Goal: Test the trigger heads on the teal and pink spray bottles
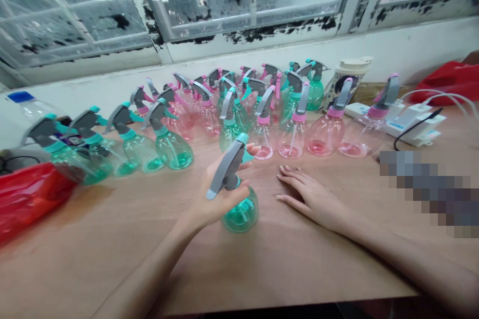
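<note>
A clear green spray bottle with a grey and teal trigger head stands on the table in front of me. My left hand is wrapped around its neck, just under the head, with the fingertips showing past the trigger. To the right of it, my right hand lies flat on the tabletop, fingers stretched out and holding nothing. Just beyond my hands stands a row of pink spray bottles, the nearest a pink spray bottle. Further left are several green ones, among them a green spray bottle.
More pink and green bottles crowd against the wall. A paper cup and a white power strip with cables sit at the back right. Red plastic bags lie at both sides. A blue-capped bottle stands far left. The table's front edge is near me.
</note>
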